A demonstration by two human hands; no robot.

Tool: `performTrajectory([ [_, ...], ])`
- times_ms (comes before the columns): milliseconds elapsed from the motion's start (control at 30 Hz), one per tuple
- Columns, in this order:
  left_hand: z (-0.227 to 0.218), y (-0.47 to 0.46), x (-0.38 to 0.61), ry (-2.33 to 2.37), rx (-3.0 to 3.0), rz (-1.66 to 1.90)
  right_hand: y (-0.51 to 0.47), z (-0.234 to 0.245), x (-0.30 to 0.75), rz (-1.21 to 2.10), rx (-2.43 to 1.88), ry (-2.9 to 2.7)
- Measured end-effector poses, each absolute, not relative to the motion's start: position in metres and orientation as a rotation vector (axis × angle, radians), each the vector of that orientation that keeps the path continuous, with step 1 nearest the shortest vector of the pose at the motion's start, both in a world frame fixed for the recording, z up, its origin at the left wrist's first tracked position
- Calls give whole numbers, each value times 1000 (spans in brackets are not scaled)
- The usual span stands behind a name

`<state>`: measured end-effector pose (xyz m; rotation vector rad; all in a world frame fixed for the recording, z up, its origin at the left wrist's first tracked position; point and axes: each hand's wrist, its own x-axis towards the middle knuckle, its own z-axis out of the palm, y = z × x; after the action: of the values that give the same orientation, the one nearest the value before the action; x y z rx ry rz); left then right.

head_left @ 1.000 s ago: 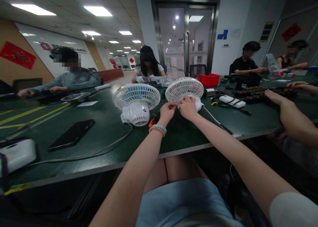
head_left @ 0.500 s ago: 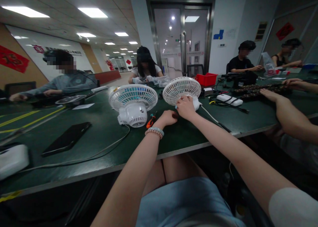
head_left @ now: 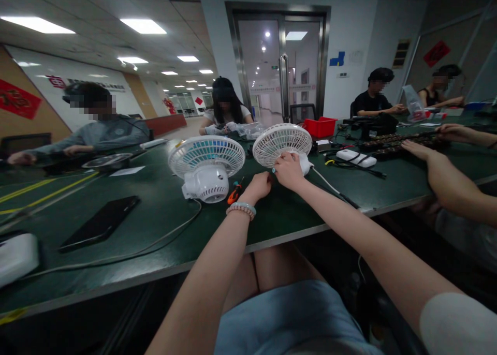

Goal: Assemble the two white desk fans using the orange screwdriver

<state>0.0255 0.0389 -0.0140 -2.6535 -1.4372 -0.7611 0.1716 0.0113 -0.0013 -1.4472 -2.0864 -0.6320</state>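
Observation:
Two small white fans stand on the green table with their backs toward me. My right hand point(head_left: 288, 172) is closed around the back housing of the right fan point(head_left: 282, 140), just under its grille. Low and slightly left of it, my left hand point(head_left: 259, 186) is curled with the fingertips hidden; whether anything is in it I cannot make out. Beside my left wrist lies an orange-and-black handled screwdriver point(head_left: 235, 193). The left fan point(head_left: 209, 181), with blue showing through its grille, stands left of the screwdriver, untouched.
A black phone point(head_left: 101, 223) lies at the left, near the left fan's cord point(head_left: 155, 241). On the right are a white power strip point(head_left: 356, 158), a red bin point(head_left: 319, 127) and a co-worker's hands point(head_left: 421, 150) on dark strips. Other people sit around the table.
My left hand has drawn back slightly, widening the gap to my right hand. The right hand stays on the right fan. The whole view has shifted a little.

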Motion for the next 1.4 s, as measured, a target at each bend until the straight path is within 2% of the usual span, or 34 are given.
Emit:
performTrajectory([
  [367, -9, 42, 31, -1524, -2454, -1479, 8, 0, 171, -623, -1440, -2080],
  [500, -10, 43, 32, -1577, -2465, -1587, 6, 2, 171, -604, -1450, -2086],
  [1067, -4, 32, 33, -1612, -2473, -1325, 8, 2, 170, -602, -1453, -2081],
  [1400, -3, 30, 34, -1594, -2497, -1330, 10, 1, 171, -595, -1455, -2091],
])
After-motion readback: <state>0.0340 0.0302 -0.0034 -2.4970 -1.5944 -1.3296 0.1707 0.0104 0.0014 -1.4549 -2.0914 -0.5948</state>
